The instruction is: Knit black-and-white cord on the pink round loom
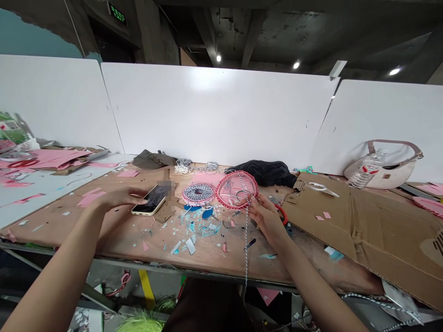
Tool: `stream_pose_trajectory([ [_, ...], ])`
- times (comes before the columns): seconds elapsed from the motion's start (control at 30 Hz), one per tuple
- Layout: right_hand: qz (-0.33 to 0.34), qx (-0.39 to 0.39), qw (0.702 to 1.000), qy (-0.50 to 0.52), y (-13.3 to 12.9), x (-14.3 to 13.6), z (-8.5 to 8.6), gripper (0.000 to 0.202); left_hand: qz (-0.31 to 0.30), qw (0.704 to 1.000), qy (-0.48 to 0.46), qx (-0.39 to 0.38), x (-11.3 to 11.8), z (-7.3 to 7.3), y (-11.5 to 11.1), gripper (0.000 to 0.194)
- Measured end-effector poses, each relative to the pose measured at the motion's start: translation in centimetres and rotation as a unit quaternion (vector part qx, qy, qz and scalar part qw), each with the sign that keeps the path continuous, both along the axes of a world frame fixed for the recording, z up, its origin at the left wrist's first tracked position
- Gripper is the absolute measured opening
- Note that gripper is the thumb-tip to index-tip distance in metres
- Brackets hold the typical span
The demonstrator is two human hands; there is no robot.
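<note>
My right hand [265,212] pinches the lower right rim of a round pink piece [232,182] with a braided pink edge, tilted up above the table. A black-and-white cord [246,244] crosses it and hangs down past the table edge. My left hand [121,197] is stretched out with a fingertip on the phone [150,201], which has a dark screen and pale case; the fingers are not wrapped round it. Between the hands lies a round coiled black-and-white cord piece [198,193] with a pink edge. Red-handled scissors [282,214] lie partly hidden behind my right hand.
Paper scraps and blue paint marks dot the brown table [207,258]. Flat cardboard [321,221] covers the right side, with a plastic bottle [367,169] and white handbag [398,168] behind. Black cloth [265,171] lies at the back, before a white partition [221,115]. Pink sheets [57,157] lie left.
</note>
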State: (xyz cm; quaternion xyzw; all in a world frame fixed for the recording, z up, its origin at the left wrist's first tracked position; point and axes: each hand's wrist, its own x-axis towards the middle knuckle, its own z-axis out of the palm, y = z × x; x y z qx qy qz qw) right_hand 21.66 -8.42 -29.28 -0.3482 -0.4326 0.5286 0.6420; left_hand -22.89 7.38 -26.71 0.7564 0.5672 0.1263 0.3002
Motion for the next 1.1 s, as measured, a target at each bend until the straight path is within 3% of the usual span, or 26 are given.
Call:
stream_pose_trajectory([
  [0.1,0.002,0.001,1.0,0.003,0.0,0.0,0.1,0.039,-0.035,0.998,-0.031,-0.045,-0.2,-0.2,0.2,0.09],
  [0.3,0.002,0.002,1.0,0.014,0.1,0.1,-0.1,0.036,-0.041,0.995,-0.05,-0.071,-1.0,-0.4,0.7,0.087],
  [0.63,0.009,0.01,1.0,0.022,0.2,0.2,-0.3,0.031,-0.049,0.996,-0.047,-0.065,-1.2,-0.3,0.5,0.081],
  [1.1,0.012,0.013,1.0,0.025,0.3,0.3,-0.5,0.03,-0.05,0.997,-0.013,-0.051,-0.5,-0.2,0.3,0.09],
])
